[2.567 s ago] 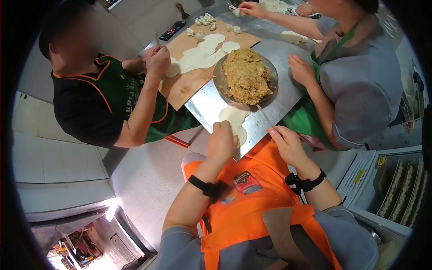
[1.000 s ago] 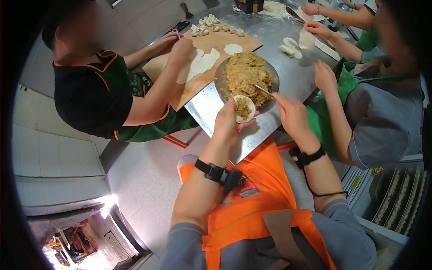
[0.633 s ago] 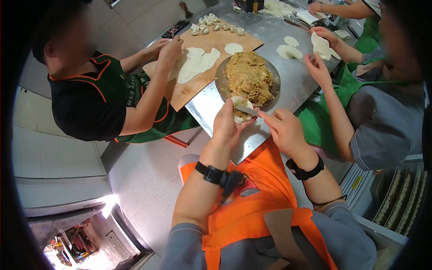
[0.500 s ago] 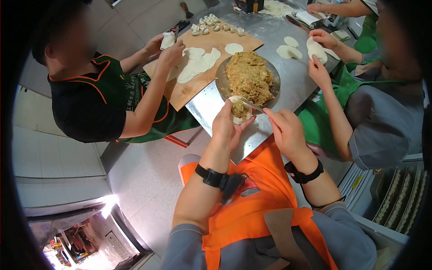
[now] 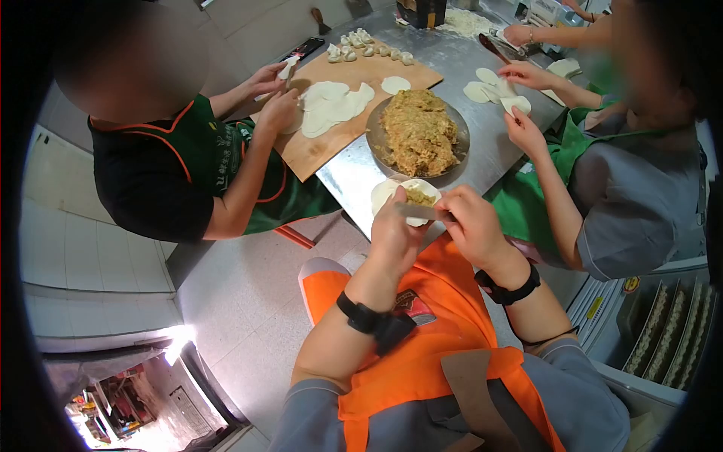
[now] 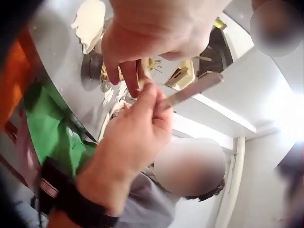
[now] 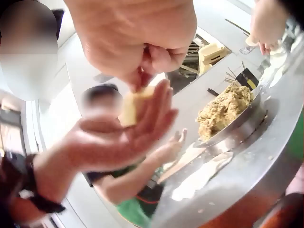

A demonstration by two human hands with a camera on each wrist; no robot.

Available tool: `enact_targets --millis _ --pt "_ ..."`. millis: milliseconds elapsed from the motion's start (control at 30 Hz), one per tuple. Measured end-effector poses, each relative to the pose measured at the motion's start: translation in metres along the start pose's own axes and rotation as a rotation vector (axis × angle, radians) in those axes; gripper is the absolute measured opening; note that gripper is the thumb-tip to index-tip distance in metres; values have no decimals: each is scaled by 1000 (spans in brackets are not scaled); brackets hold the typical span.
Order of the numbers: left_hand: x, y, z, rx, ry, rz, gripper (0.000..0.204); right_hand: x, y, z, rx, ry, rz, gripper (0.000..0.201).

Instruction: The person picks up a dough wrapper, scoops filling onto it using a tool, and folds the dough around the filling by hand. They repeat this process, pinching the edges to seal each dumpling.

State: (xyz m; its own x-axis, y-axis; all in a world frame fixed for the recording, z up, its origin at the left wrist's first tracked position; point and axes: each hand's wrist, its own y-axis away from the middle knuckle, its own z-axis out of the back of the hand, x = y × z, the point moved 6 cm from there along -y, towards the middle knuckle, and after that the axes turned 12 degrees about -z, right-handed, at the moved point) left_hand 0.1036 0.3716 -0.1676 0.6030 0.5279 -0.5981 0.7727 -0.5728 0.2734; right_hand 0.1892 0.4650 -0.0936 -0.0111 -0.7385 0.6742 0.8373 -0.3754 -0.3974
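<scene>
In the head view my left hand [image 5: 395,233] cradles a round dumpling wrapper [image 5: 416,184] with a dab of filling [image 5: 422,197] in its middle. The left thumb lies at the wrapper's near edge. My right hand [image 5: 476,226] grips a narrow flat spatula [image 5: 423,214], its blade pointing left across the left thumb. Right fingertips meet the wrapper's right edge. The right wrist view shows the wrapper [image 7: 129,111] partly folded between the left palm and the right fingertips. In the left wrist view the spatula [image 6: 192,92] sticks out from the right fist.
A dish [image 5: 376,147] heaped with filling stands just beyond my hands. Loose wrappers [image 5: 381,197] lie at the steel table's near corner. The wooden board [image 5: 301,158] bears wrappers and finished dumplings [image 5: 350,45]. Other people work at left and right; trays [image 5: 670,331] stand low right.
The spatula has left the dish of filling and moved over the wrapper, then swung to lie across the left thumb. My right fingers have come to the wrapper's edge, and both hands have drawn nearer.
</scene>
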Motion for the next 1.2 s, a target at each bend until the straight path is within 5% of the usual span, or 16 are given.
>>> enact_targets --millis 267,333,467,567,667,767,867,1000,1100,1200 --pt "-11 31 -14 402 -544 -312 35 -6 -4 4 49 -365 -325 10" --pt "-22 44 -18 427 -676 -442 24 -6 -1 3 74 -301 -371 10" --pt "-49 71 -41 499 -983 -888 24 -5 10 -3 211 -837 -531 17" --pt "-37 73 -27 356 -519 -371 26 11 6 -1 261 -999 -496 13" --pt "-41 78 -34 365 -432 -381 22 3 12 -6 328 -914 -544 11" --pt "-49 79 -40 388 -513 -570 24 14 12 1 194 -754 -515 9" --pt "-60 78 -40 466 -900 -910 30 22 14 3 92 -766 -461 8" --pt "-63 80 -43 479 -925 -937 31 49 11 25 47 -324 -140 13" --pt "-62 87 -47 565 -897 -537 34 58 9 33 69 -197 13 12" --pt "-58 93 -50 569 -491 -262 36 65 2 32 118 -379 -96 9"
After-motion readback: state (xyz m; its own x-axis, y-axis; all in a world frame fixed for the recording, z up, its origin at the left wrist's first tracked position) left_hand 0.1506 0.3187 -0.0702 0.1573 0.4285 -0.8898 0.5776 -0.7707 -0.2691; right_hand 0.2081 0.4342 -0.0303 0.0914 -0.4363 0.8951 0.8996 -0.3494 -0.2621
